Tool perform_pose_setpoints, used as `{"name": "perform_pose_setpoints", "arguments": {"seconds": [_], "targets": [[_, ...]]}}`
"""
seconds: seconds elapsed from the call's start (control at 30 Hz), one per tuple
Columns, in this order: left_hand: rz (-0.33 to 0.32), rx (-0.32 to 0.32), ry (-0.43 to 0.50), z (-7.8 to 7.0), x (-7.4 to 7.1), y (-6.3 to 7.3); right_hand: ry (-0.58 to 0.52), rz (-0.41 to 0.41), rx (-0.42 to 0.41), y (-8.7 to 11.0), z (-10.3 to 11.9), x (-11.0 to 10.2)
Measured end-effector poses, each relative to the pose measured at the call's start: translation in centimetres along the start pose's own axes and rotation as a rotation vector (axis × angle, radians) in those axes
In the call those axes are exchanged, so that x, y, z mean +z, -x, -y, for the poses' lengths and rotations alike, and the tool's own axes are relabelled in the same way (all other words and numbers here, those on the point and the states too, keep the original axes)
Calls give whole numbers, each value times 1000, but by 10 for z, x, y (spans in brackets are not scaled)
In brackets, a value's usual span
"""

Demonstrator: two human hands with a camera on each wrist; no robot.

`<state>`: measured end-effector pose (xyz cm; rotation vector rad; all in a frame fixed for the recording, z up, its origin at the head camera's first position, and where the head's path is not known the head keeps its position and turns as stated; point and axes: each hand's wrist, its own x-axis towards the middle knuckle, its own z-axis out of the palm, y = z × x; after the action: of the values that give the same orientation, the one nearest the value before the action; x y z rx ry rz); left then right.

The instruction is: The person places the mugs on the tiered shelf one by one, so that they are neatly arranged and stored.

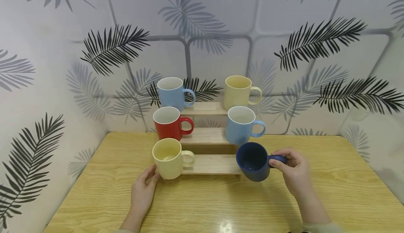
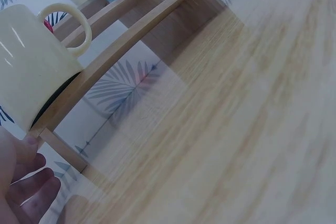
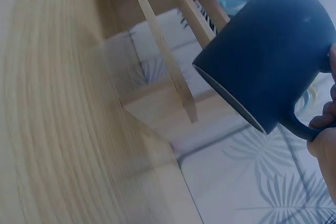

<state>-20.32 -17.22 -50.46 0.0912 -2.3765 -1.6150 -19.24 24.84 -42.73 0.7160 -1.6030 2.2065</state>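
My right hand (image 1: 295, 170) grips the handle of a dark blue mug (image 1: 253, 163), which is tilted at the right end of the lowest tier of a stepped wooden rack (image 1: 214, 163). In the right wrist view, the blue mug's base (image 3: 231, 100) stands clear of the tier's edge. My left hand (image 1: 143, 189) holds the rack's lower left end, its thumb by the tier's corner in the left wrist view. Just above it sits a cream mug (image 1: 169, 159), upright on the lowest tier with its handle to the right.
Behind, the middle tier bears a red mug (image 1: 168, 124) at left and a light blue mug (image 1: 240, 125) at right. Another light blue mug (image 1: 171, 93) and a cream mug (image 1: 237, 93) stand on the top tier. The wooden table (image 1: 202, 201) meets a leaf-patterned wall (image 1: 214, 22).
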Motion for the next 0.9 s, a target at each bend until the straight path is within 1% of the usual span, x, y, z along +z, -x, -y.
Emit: {"name": "perform_pose_setpoints", "arguments": {"seconds": [0.17,0.33,0.4,0.67,0.9], "targets": [[5,9,0,-1,1,-1,-51,-9,-20,-1,-8,11],[-2,24,-10,-1,1,0,-59,-45,-4,-4,-17,17],[-5,26,-12,-1,1,0,-81,-65,4,-6,-21,19],[1,13,-3,0,1,3,-242,-91,-32,-9,-37,20],[-1,18,-12,-1,0,1,-300,-121,-37,-9,-48,18]]}}
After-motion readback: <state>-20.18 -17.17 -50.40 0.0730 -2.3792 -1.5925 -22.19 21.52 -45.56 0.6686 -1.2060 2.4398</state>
